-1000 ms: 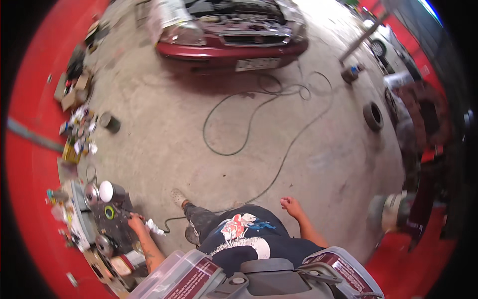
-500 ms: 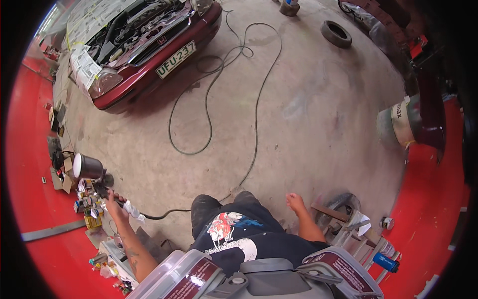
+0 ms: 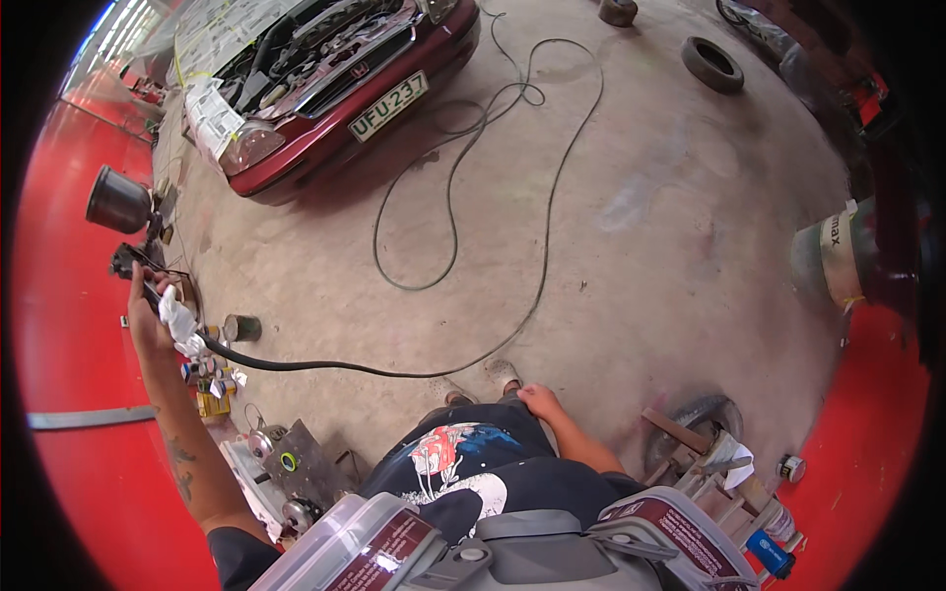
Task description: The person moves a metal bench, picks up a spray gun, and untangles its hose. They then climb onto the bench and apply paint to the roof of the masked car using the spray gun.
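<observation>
Far out to the left, my left hand (image 3: 146, 307) is wrapped around the handle of a spray gun (image 3: 126, 260). The gun carries a grey metal cup (image 3: 118, 200), raised beside the red wall. White paper or cloth (image 3: 179, 317) is wrapped about the hose end just below the grip. From there a dark air hose (image 3: 345, 368) sags across to the middle and loops over the floor. My right hand (image 3: 539, 399) is low by my right thigh, against the dark shorts, with its fingers curled closed. Whether anything is pinched in them is hidden.
A dark red car (image 3: 325, 148), masked with paper, stands at the far left with its engine bay exposed. A loose tyre (image 3: 712, 65) lies far right. Cans and boxes (image 3: 212, 399) line the left wall; a wheel and clutter (image 3: 695, 433) sit near right. A masked panel (image 3: 838, 256) stands right.
My left hand has carried the spray gun farther out and up, drawing the hose along. The right hand has swung inward to my thigh. The view has shifted slightly left.
</observation>
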Action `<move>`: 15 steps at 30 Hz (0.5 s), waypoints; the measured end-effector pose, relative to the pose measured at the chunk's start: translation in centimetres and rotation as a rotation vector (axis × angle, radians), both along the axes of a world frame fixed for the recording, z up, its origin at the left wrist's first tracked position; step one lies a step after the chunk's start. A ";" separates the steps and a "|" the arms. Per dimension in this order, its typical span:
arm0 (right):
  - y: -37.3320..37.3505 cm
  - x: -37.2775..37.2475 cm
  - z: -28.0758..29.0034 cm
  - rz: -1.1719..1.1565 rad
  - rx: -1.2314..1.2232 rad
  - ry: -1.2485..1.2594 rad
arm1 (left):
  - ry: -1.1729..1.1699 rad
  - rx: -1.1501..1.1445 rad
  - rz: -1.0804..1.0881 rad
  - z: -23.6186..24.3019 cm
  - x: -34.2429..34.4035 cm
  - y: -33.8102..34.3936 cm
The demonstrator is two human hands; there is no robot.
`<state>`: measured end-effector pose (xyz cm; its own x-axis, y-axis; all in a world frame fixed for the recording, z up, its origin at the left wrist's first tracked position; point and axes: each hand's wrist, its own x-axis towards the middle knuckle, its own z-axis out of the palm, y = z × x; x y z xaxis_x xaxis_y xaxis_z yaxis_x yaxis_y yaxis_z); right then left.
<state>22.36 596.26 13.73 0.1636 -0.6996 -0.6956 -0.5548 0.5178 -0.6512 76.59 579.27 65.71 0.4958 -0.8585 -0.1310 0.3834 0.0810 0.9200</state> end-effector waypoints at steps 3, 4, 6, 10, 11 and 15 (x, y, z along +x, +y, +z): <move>-4.0 4.8 0.6 0.190 -0.138 -0.068 | -0.118 -0.057 -0.084 5.6 2.9 0.4; -4.8 6.5 -0.2 0.229 -0.178 -0.079 | -0.190 -0.026 -0.061 7.4 3.6 0.4; -6.3 10.4 -0.9 0.304 -0.177 -0.145 | -0.148 -0.017 -0.206 12.5 7.2 2.7; -8.5 16.0 3.1 0.025 0.430 -0.239 | -0.291 -0.023 -0.062 18.9 7.6 6.2; -8.3 17.4 2.6 0.046 0.438 -0.246 | -0.332 -0.026 -0.036 20.6 7.6 7.6; -8.3 22.8 1.1 -0.410 0.759 -0.522 | -0.413 -0.047 0.083 24.5 8.9 13.0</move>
